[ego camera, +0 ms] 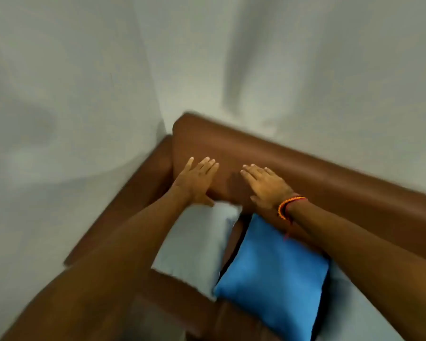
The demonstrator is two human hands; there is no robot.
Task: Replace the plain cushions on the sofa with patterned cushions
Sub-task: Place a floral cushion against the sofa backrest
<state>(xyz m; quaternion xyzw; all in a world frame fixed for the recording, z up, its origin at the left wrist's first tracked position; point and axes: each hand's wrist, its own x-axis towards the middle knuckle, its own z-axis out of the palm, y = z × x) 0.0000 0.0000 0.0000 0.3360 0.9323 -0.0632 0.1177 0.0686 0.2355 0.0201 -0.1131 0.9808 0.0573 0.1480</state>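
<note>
Your left hand [196, 183] and right hand [266, 187] are both flat w/ fingers spread, holding nothing, stretched toward the sofa [256, 148] backrest; can't tell if palms touch it, the frame is motion-blurred. Left thumb sits right at the top edge of the pale grey cushion [197, 244]. Right wrist, w/ an orange-red braided thread band [289, 205], crosses over the blue cushion [276, 274] and hides its upper corner. Both cushions are plain, square, soft fabric, lying side by side on the seat. Sofa is smooth brown leather-like, rounded arm, tucked into a white wall [84, 70] corner. Blue cushion's lower corner is cut off by the frame.
</note>
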